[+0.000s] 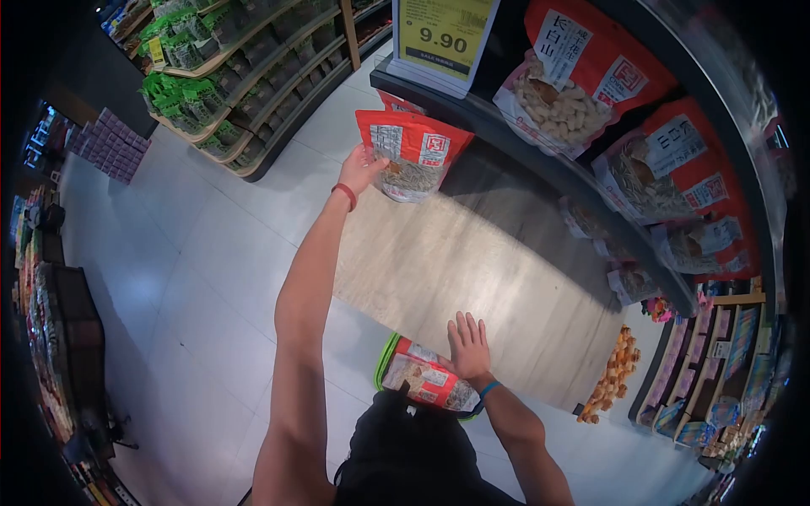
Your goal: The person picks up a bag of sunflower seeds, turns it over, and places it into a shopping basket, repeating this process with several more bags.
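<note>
My left hand (364, 171), a red band on its wrist, is stretched out and closed on the left edge of a red snack bag (412, 181) with a clear window showing grey-striped seeds. The bag is upright in front of the shelf edge. Low near my waist, my right hand (469, 341) is open, fingers stretched out and a blue band on the wrist. Its thumb side overlaps a red packaged bag (426, 371) lying in a green-rimmed basket (384, 358) against my body.
At the right, a dark curved shelf (540, 160) holds more red bags (561, 80) under a yellow price sign (443, 34). A tiered rack (245, 93) of green-topped packets stands at the upper left. Pale floor tiles (211, 253) run left; orange packets (609, 379) sit at lower right.
</note>
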`<state>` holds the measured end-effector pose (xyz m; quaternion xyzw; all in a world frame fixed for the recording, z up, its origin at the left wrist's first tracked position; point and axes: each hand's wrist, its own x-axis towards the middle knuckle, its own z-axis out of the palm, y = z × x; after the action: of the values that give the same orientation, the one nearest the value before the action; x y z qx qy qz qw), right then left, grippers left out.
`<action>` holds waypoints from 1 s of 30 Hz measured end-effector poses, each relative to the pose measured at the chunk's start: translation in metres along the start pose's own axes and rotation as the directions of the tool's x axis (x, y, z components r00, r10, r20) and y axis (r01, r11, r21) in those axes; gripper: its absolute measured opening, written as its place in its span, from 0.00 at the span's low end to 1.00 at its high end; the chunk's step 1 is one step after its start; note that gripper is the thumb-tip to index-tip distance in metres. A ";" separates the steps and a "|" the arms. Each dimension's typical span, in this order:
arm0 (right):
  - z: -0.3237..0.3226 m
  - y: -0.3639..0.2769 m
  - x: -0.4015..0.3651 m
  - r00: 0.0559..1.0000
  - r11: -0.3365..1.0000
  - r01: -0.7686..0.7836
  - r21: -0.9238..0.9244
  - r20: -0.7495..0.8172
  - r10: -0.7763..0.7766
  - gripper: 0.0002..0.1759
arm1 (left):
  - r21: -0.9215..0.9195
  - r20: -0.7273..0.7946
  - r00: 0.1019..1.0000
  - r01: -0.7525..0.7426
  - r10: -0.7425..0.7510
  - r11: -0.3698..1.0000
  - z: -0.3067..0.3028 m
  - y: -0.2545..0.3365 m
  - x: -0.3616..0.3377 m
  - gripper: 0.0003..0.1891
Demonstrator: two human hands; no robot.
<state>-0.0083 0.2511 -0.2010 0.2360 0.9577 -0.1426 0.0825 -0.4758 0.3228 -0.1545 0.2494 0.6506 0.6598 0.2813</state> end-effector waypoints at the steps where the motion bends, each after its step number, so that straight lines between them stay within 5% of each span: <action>1: -0.001 0.000 0.000 1.000 1.000 -0.006 0.003 0.003 0.006 0.53 | 0.005 0.080 0.995 0.067 -0.067 0.998 -0.001 0.001 0.000 0.32; 9: -0.006 -0.003 -0.001 1.000 1.000 0.004 -0.005 0.021 -0.004 0.52 | 0.211 0.061 0.993 0.085 -0.100 0.974 0.003 -0.012 -0.069 0.13; 13: -0.008 -0.006 -0.002 1.000 1.000 0.013 -0.017 0.007 -0.013 0.52 | 0.150 -0.088 0.990 0.119 -0.107 0.982 0.000 -0.024 -0.121 0.14; 17: -0.003 -0.006 -0.005 0.998 0.998 0.038 -0.044 -0.057 -0.040 0.53 | -0.078 -0.219 0.971 0.082 -0.098 0.994 0.002 0.011 -0.218 0.09; 19: 0.001 -0.008 -0.006 0.994 0.997 0.024 -0.072 -0.103 -0.031 0.53 | -0.336 -0.301 0.943 0.038 -0.145 0.941 -0.001 0.016 -0.269 0.08; 29: 0.002 -0.004 -0.022 0.959 0.985 0.175 -0.007 -0.227 -0.172 0.46 | -0.414 -0.458 0.865 -0.004 -0.204 0.910 -0.005 0.070 -0.491 0.11; 30: -0.004 -0.007 -0.026 0.974 0.864 0.173 0.473 -0.211 -0.079 0.42 | -0.419 -0.451 0.867 0.005 -0.213 0.908 -0.001 0.074 -0.509 0.12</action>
<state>0.0106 0.2353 -0.1893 0.1980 0.9074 -0.3623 -0.0785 -0.1146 -0.0320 -0.0616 -0.0264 0.5628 0.8037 0.1915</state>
